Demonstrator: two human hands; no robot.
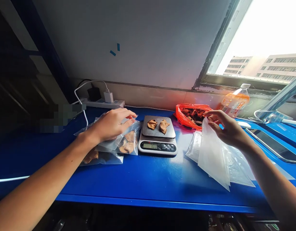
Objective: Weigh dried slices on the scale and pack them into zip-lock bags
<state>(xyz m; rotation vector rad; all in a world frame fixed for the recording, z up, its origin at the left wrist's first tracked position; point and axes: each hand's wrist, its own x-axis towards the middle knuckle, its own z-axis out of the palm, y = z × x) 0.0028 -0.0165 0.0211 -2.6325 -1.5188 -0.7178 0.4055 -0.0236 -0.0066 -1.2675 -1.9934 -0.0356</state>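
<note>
Stretching across the back, one pale wall [143, 48] shades to dark on the left and meets one window [265, 29] at the upper right, with bright light and buildings beyond. Below it runs one glossy blue table [138, 179], strewn with things along its back and sides.

The left hand [116, 123] hovers over or rests on the filled clear bags [130, 144] left of the scale, at least two, overlapping; its fingers are bent together with the thumb a little apart, and whether they grip plastic I cannot tell. The right hand [223, 128] pinches the top of one translucent bag [211, 157] between thumb and fingers. That bag hangs over further clear bags [236, 170] whose number is unclear.

One kitchen scale [158, 135] stands in the middle. Behind it to the right sits one open red bag [179, 115] of dark dried pieces, too jumbled to count. Beside that leans one orange-labelled bottle [234, 100]; one phone [274, 144] lies at the far right. One power strip [95, 103] carries two plugs, one white, one black. Two dried slices [164, 125] rest apart on the scale's plate. Two blue tape strips [118, 47] mark the wall.
</note>
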